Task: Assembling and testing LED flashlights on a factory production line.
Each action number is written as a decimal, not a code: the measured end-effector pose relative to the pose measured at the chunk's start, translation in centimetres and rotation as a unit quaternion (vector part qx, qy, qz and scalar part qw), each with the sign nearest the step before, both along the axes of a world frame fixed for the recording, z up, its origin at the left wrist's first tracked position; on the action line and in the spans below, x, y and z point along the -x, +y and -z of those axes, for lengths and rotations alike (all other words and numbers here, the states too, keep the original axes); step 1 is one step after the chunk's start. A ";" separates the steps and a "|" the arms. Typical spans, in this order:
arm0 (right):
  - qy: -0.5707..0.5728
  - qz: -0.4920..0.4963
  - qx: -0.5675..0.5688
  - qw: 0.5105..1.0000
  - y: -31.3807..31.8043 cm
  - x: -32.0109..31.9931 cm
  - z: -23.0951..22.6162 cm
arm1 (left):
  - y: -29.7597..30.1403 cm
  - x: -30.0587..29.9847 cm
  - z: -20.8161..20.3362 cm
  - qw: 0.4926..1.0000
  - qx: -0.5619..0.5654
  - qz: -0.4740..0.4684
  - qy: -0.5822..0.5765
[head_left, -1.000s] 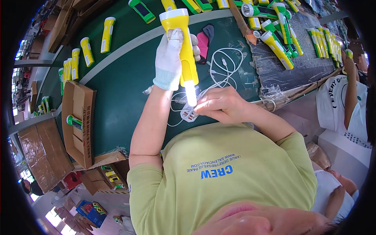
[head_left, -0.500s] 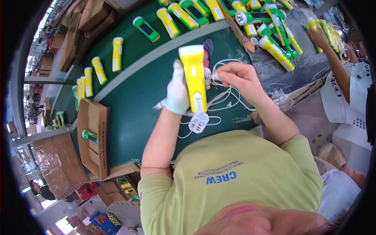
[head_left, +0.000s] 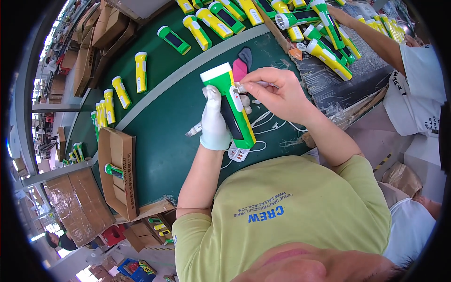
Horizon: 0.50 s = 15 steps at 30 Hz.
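Note:
My left hand, in a white glove, is closed around a green and yellow flashlight. The flashlight is tilted, with its wide white head up and its dark panel facing left. My bare right hand pinches a white cable plug at a white patch on the flashlight's side; whether it is fully inserted cannot be seen. Below the flashlight's tail lies a white multi-port charger. White cables loop over the green table beneath my hands. A loose clear-ended connector lies beside my left wrist.
Beyond a grey rail stand several flashlights. More are piled at the upper right, near a co-worker's arm. An open cardboard box on the left holds one flashlight. A pink and grey cloth lies ahead.
My left hand has turned the flashlight so its green side and dark panel show instead of its yellow front. My right hand has brought the plug left, against the flashlight's side.

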State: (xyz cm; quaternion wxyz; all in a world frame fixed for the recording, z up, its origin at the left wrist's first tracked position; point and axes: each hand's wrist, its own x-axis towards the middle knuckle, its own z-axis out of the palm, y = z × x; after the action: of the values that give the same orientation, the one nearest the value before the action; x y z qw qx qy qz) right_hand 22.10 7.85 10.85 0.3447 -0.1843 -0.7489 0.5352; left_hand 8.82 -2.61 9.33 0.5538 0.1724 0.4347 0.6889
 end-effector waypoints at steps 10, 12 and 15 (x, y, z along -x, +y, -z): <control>0.001 0.013 -0.185 0.983 -0.7 -0.1 -0.7 | -1.1 -0.3 1.1 0.992 -0.079 -0.013 0.097; 0.011 0.020 -0.157 0.987 -0.9 -0.3 -0.6 | -1.0 -0.6 0.4 0.996 -0.054 0.032 -0.062; 0.002 -0.032 0.024 0.999 -0.6 -0.7 1.6 | -1.1 -1.1 -0.8 0.976 -0.007 0.060 -0.210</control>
State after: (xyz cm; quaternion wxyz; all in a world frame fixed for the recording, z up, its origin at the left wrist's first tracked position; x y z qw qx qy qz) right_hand 22.80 7.25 9.26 0.3237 -0.1674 -0.7407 0.5644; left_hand 9.91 -3.70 10.11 0.6714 0.0537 0.2928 0.6787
